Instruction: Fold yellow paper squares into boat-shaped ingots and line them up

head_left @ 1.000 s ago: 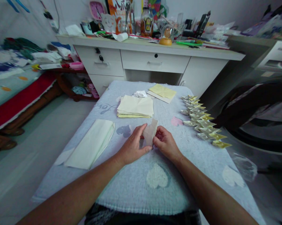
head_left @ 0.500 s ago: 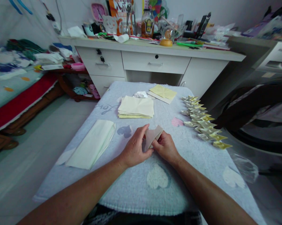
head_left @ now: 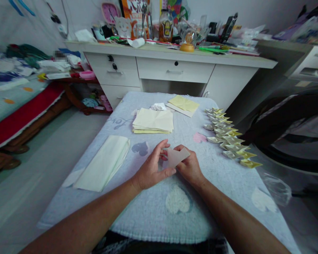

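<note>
A small folded piece of paper (head_left: pixel 177 157), pale and roughly triangular, is pinched in my right hand (head_left: pixel 189 167) above the cloth-covered table. My left hand (head_left: pixel 152 169) is cupped at the paper's left side, its thumb and fingers spread apart; whether a fingertip touches the paper is hard to see. Just beyond the hands lies a stack of cream paper sheets (head_left: pixel 153 120). Several folded paper boats (head_left: pixel 231 140) stand in rows along the right side of the table.
On the left of the table (head_left: pixel 138 215) lies a long folded pale sheet (head_left: pixel 104 164). Yellow and white sheets (head_left: pixel 184 104) and a crumpled white paper (head_left: pixel 158 106) are at the back. A cluttered desk (head_left: pixel 176 68) stands behind, a washing machine (head_left: pixel 311 74) at right.
The folded paper has turned, its point now toward the right. My left hand's fingers and thumb have spread away from it, while my right hand keeps hold.
</note>
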